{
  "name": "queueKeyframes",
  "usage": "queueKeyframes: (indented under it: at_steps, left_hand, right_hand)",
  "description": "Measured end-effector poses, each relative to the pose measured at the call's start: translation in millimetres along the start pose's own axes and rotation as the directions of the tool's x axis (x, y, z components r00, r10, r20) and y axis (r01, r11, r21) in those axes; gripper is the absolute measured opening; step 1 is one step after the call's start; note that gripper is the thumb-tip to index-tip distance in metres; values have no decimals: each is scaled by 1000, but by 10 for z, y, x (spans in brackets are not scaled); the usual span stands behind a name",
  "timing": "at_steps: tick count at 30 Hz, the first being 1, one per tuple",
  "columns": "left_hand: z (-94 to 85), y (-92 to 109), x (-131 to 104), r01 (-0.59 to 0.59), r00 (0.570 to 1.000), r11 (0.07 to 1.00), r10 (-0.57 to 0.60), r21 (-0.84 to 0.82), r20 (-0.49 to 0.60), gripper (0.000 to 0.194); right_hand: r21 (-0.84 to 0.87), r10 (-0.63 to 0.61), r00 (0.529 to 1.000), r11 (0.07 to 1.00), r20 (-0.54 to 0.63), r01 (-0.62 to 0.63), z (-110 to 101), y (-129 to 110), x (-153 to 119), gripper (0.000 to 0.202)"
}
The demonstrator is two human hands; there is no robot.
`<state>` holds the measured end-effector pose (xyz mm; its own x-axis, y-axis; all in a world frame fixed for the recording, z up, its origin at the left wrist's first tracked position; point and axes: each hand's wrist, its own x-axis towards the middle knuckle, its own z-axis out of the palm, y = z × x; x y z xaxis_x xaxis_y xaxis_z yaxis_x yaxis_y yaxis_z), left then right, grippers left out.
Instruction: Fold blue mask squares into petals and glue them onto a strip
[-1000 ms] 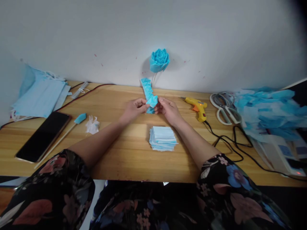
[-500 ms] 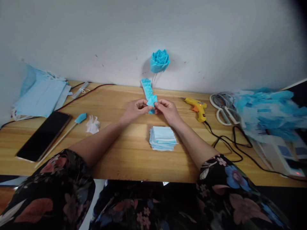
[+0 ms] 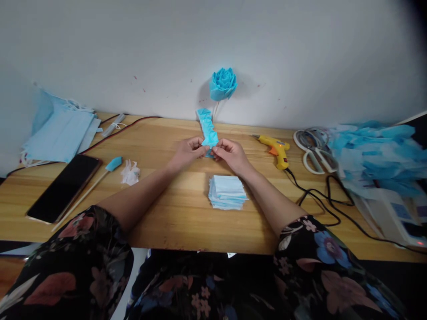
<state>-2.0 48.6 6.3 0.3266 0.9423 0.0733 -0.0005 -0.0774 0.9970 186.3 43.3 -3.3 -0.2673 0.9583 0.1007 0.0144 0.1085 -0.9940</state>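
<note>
My left hand (image 3: pixel 189 153) and my right hand (image 3: pixel 232 154) meet over the middle of the table, both closed with fingertips pinching the near end of a crinkled blue fabric strip (image 3: pixel 208 129). The strip's folded far part stretches away toward the wall. Behind it a blue fabric rose (image 3: pixel 223 84) stands on a thin pale stem. Closer to me, below my right hand, lies a stack of pale blue fabric squares (image 3: pixel 227 192). Part of the pinched end is hidden by my fingers.
Right of my hands lie a yellow glue gun (image 3: pixel 276 150) with a black cord, white-handled scissors (image 3: pixel 315 160) and a heap of blue fabric pieces (image 3: pixel 376 153). Leftward are a phone (image 3: pixel 65 187), a blue-tipped stick (image 3: pixel 87 192), a white scrap (image 3: pixel 130 172) and face masks (image 3: pixel 60 133).
My fingers have shifted slightly on the strip's near end, and the strip's held part has tilted a little. The whole view has moved slightly; other things lie as before.
</note>
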Motion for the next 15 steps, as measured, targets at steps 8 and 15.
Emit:
queueKeyframes:
  at_steps: [8, 15]
  left_hand:
    - [-3, -1, -8, 9, 1000, 1000, -9, 8, 8, 36]
    - [-8, -26, -1, 41, 998, 999, -42, 20, 48, 37]
  right_hand:
    - [-27, -20, 1000, 999, -20, 20, -7, -98, -41, 59]
    - [-59, -58, 992, 997, -110, 52, -3, -101, -36, 61]
